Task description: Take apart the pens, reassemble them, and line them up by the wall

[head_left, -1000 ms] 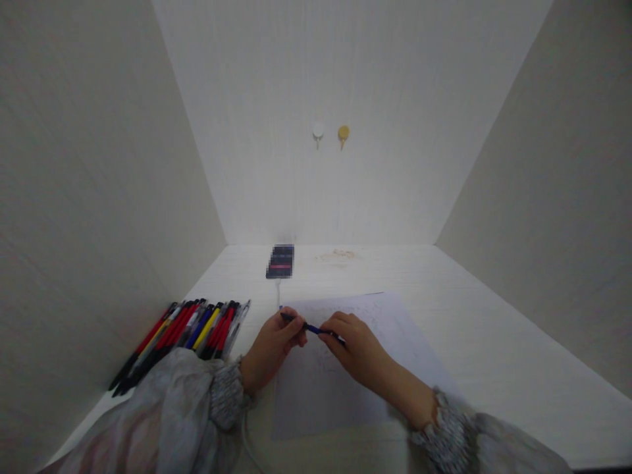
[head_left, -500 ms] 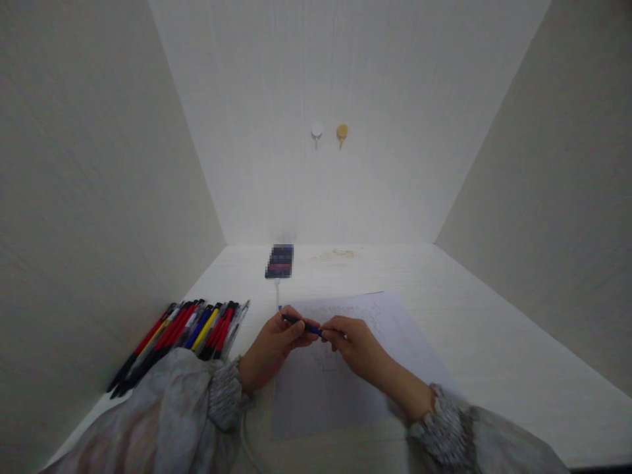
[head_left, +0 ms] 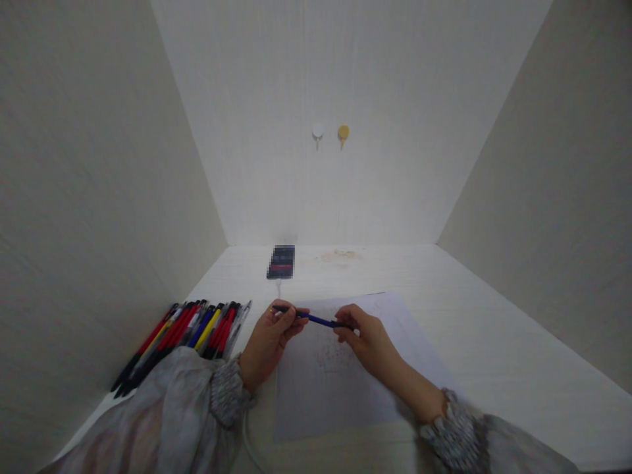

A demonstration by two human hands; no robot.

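Observation:
A blue pen is held level between both hands above a white sheet of paper with faint scribbles. My left hand pinches the pen's dark left end. Fingers of my right hand grip its right end. Both wrists wear grey patterned sleeves. Left of my left hand lies a row of several pens in red, black, blue and yellow, side by side on the desk.
A phone lies at the back of the white desk, a white cable running from it toward me. Pale walls close in on three sides. Two small round hooks are on the back wall. A faint stain marks the desk beside the phone.
Both hands have moved slightly apart and up, so more of the pen shows between them. The pen now lies nearly level instead of sloping down to the right.

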